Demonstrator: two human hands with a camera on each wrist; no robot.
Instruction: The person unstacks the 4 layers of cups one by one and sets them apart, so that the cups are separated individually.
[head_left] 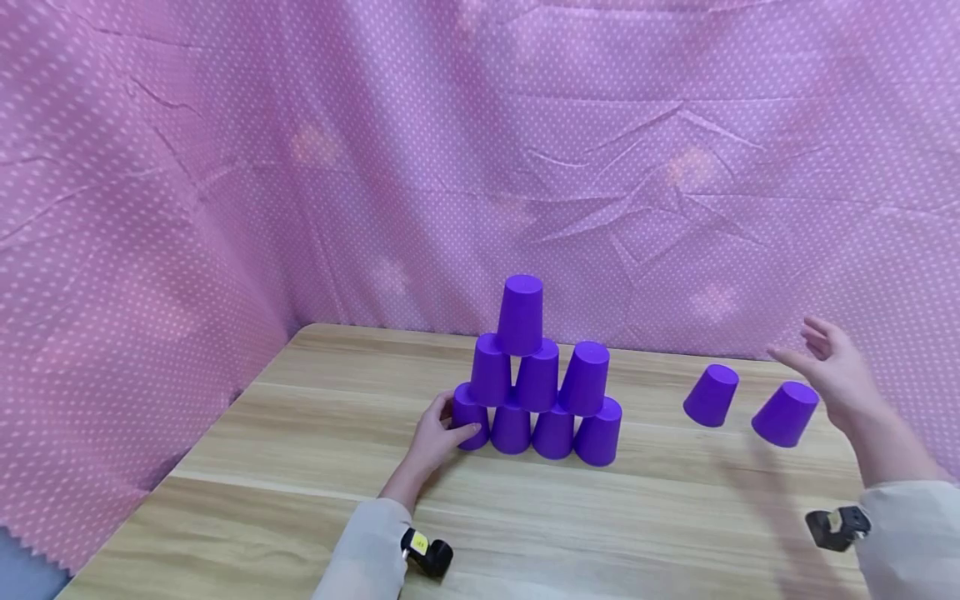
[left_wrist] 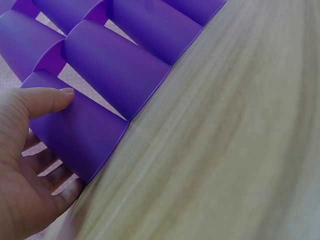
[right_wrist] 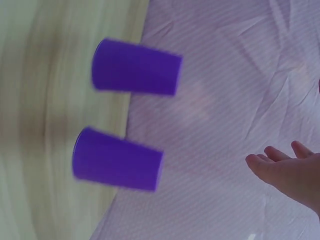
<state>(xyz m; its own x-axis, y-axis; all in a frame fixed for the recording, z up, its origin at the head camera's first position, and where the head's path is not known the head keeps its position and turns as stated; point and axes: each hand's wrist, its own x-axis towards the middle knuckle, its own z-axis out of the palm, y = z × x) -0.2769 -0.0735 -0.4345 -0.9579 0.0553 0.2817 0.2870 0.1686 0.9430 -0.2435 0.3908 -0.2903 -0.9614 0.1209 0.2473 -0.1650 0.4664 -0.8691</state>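
Upside-down purple cups stand stacked mid-table in the head view, with several in the bottom row, three in the middle row and one top cup [head_left: 521, 317] over the left pair. My left hand [head_left: 437, 433] holds the leftmost bottom cup [left_wrist: 82, 127], thumb [left_wrist: 52, 101] on its near side and fingers round the far side. Off to the right, two separate cups, one [head_left: 711, 396] left of the other [head_left: 785, 414], stand upside down and apart. Raised above the right-hand one is my right hand [head_left: 836, 367], fingers spread and holding nothing; the right wrist view shows it clear of both cups.
The wooden table [head_left: 300, 433] carries all the cups. Behind it and along the left hangs a pink dotted cloth [head_left: 420, 167], close to the table's back edge. Small black devices [head_left: 427, 553] are strapped at both wrists.
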